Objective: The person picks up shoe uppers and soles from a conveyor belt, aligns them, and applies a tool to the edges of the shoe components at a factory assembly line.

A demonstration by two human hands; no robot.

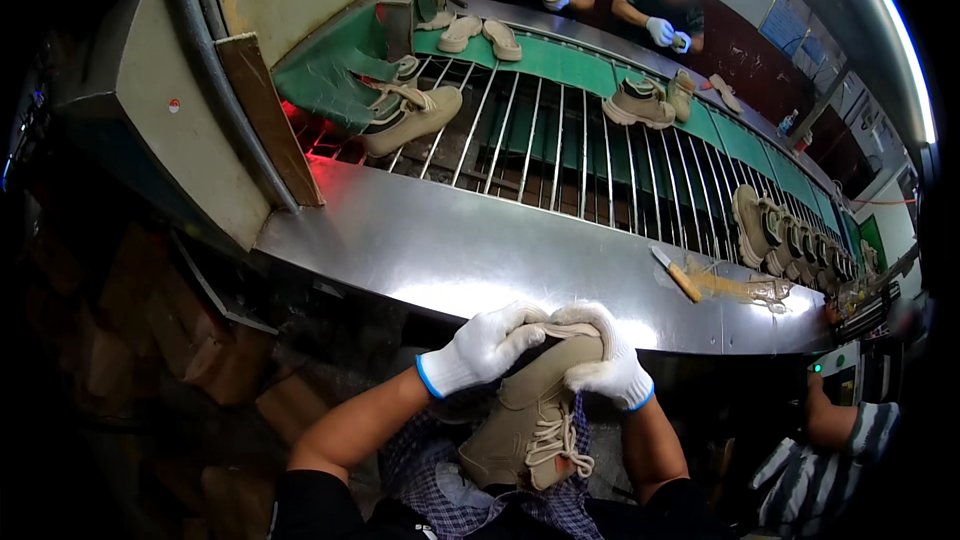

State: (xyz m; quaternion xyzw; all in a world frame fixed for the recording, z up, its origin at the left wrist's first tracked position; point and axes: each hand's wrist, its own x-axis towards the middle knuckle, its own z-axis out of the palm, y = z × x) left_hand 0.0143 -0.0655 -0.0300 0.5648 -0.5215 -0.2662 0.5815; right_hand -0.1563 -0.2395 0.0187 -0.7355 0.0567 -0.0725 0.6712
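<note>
together, two gloved hands, one shoe

Blue wall notice upper right (blurred), green sign right edge

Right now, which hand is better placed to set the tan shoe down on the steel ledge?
Probably the right hand: it wraps over the tan shoe, sole end, nearest the steel ledge. The left hand only steadies the sole's edge.

Ahead of me a steel ledge is carrying a yellow-handled brush beside glue smears. Tan shoes are lying on the barred conveyor; two gloved workers are handling soles opposite.
</note>
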